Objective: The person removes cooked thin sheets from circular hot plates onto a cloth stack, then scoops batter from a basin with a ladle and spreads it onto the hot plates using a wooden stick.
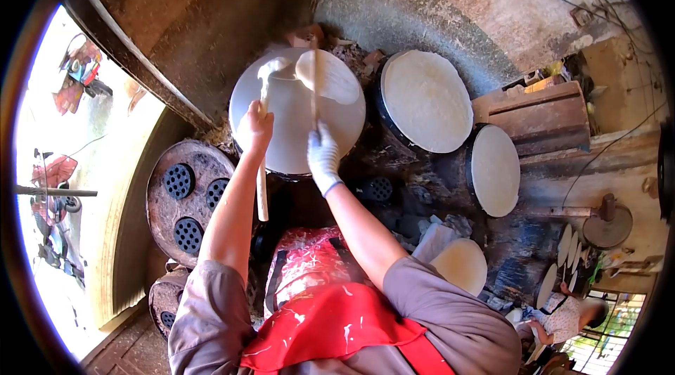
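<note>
Bare, my left hand (257,126) is closed round a long wooden stick (262,189), whose upper end carries a lump of white dough or batter (273,67). My right hand (323,156), in a white glove, is closed on a thin wooden stick (315,94) that points away from me. Both sticks are over a large round pale griddle (289,136). A whitish patch of batter (340,82) lies on the griddle's upper right, partly behind the thin stick.
Right of the griddle stand two round vessels with pale tops (427,101) (496,170). A drum lid with black perforated briquettes (188,235) is at left. A pale disc (461,267) lies lower right. Another person (567,314) is at far lower right.
</note>
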The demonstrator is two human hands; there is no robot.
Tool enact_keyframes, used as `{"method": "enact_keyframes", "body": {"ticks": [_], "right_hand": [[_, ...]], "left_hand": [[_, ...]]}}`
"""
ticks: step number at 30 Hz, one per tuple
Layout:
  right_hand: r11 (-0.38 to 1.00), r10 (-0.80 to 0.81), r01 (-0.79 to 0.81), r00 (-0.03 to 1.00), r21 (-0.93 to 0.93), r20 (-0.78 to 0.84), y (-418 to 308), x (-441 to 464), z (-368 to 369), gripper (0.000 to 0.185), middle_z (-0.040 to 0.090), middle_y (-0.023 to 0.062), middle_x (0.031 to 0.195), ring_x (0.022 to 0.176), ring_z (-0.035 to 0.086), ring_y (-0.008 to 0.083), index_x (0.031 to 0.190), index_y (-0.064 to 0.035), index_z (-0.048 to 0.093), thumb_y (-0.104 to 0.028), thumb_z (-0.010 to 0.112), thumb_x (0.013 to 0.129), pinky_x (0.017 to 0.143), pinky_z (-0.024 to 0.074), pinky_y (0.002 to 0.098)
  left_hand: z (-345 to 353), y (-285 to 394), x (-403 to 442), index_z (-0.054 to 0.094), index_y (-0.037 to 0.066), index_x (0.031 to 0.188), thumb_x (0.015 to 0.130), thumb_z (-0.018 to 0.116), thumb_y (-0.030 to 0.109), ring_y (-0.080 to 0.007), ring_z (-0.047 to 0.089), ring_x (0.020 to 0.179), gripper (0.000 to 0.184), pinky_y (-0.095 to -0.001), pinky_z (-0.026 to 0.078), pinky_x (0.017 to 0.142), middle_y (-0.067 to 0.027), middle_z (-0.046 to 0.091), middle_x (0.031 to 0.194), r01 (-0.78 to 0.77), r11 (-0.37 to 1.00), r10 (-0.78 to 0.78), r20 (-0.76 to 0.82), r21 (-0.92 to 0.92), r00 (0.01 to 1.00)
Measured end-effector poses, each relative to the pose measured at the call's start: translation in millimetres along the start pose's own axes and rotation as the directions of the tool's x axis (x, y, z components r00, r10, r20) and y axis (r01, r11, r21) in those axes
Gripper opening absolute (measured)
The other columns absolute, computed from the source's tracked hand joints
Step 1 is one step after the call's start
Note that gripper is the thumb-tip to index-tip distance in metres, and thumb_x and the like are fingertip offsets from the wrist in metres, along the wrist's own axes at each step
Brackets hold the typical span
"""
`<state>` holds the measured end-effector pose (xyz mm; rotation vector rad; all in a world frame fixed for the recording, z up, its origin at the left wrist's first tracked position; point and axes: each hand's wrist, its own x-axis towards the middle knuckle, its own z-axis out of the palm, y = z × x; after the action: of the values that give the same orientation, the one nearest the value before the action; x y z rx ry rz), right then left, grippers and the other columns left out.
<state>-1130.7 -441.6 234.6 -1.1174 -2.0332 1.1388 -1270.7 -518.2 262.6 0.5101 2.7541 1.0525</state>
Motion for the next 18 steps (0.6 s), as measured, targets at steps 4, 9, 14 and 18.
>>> {"method": "enact_keyframes", "body": {"ticks": [4,9,14,18], "right_hand": [[0.996,0.057,-0.065,0.988,-0.054,-0.146,31.5,-15.0,-46.1,0.038,0.054,0.0224,0.113,0.105,0.053,0.0321,0.119,0.0012,0.048,-0.019,0.048,0.086,0.090,0.0398,0.0328],[1.000,0.030,-0.029,0.997,-0.010,0.075,23.0,-2.3,-17.5,0.036,0.055,0.0208,0.112,0.104,0.054,0.0303,0.117,0.0024,0.049,-0.015,0.050,0.085,0.091,0.0392,0.0310],[0.970,-0.241,0.241,0.969,-0.008,0.056,29.7,0.7,-6.8,0.033,0.057,0.0206,0.108,0.098,0.057,0.0314,0.113,-0.0006,0.053,-0.017,0.052,0.085,0.087,0.0420,0.0331],[0.999,-0.025,0.022,0.998,-0.037,-0.065,65.9,29.9,-60.7,0.035,0.056,0.0215,0.110,0.100,0.056,0.0309,0.115,0.0023,0.050,-0.018,0.047,0.087,0.086,0.0431,0.0319]], "left_hand": [[0.8,-14.0,-5.6,0.051,0.010,0.115,0.071,0.058,0.026,-0.0332,0.060,0.081,0.047,-0.0401,0.047,0.073,-0.0168,0.062,0.088,0.047,0.997,-0.049,-0.033,-0.059,0.998],[8.1,-26.2,-10.2,0.052,0.009,0.114,0.071,0.061,0.027,-0.0313,0.061,0.083,0.048,-0.0383,0.047,0.074,-0.0159,0.062,0.089,0.070,0.993,-0.074,-0.037,-0.096,0.997],[7.2,-27.2,-17.0,0.056,0.009,0.108,0.069,0.062,0.028,-0.0311,0.061,0.080,0.043,-0.0382,0.048,0.073,-0.0148,0.063,0.085,0.168,0.973,-0.164,0.034,-0.161,0.986],[4.1,-27.8,-25.3,0.059,0.008,0.099,0.069,0.062,0.028,-0.0291,0.062,0.073,0.036,-0.0373,0.048,0.068,-0.0129,0.063,0.078,0.164,0.972,-0.160,0.036,-0.169,0.986]]}}
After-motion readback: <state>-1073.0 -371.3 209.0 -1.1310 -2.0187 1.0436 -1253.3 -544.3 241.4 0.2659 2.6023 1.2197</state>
